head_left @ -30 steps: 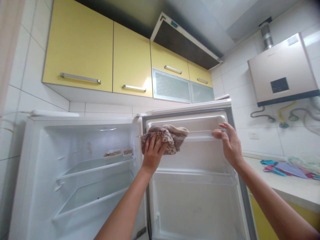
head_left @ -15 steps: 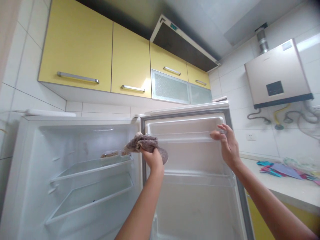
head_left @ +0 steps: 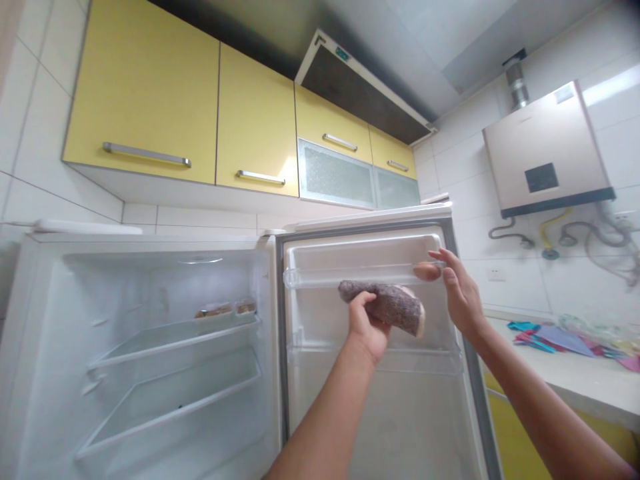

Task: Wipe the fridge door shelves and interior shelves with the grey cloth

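Observation:
An empty white fridge stands open, its door [head_left: 370,400] swung out to the right. My left hand [head_left: 367,320] is closed on a brown patterned cloth [head_left: 387,307], held against the inner door just under the top door shelf [head_left: 350,275]. My right hand [head_left: 453,287] grips the right end of that shelf near the door's edge, thumb in front and fingers curled over the rail.
Inside the fridge cavity are glass shelves [head_left: 165,393], with small items [head_left: 223,310] at the back of the upper one. Yellow wall cabinets [head_left: 150,100] hang above. A counter [head_left: 575,373] with coloured cloths [head_left: 550,333] lies right, under a wall-mounted water heater [head_left: 545,153].
My left hand has carried the cloth from the left end of the top door shelf, down past the hinge side, then right to below the shelf. My right hand stayed put.

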Demonstrator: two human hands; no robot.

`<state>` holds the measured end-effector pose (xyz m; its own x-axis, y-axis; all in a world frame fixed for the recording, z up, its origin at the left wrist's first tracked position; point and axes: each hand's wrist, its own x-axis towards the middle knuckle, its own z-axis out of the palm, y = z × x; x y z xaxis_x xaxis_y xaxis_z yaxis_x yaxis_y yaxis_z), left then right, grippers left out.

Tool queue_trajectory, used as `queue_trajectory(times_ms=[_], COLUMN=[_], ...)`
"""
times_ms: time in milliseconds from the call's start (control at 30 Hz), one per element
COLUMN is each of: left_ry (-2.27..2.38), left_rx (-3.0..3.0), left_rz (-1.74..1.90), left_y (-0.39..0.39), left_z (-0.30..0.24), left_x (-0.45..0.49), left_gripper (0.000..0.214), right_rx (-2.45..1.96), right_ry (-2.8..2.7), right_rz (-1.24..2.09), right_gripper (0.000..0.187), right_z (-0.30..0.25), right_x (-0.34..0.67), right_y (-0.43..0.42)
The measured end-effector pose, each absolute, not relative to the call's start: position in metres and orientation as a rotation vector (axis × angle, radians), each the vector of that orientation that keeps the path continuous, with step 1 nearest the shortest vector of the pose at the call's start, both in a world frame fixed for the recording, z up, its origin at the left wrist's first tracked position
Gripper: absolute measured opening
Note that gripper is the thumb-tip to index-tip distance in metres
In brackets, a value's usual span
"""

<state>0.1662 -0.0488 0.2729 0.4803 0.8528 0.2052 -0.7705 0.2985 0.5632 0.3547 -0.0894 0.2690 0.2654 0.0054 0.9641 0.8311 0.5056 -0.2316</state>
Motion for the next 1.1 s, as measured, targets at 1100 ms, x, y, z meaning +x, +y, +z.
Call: queue_trajectory(times_ms=[1100], left_ry=[-0.125], left_rx=[0.842], left_rz=[1.261], left_y=[-0.019], left_z=[0.04], left_x=[-0.122], left_gripper=[0.046], right_rx=[-0.964], right_ry=[-1.372], right_rz=[-0.793], right_gripper=[0.066], right_z=[0.158], right_x=[0.192], right_y=[-0.097])
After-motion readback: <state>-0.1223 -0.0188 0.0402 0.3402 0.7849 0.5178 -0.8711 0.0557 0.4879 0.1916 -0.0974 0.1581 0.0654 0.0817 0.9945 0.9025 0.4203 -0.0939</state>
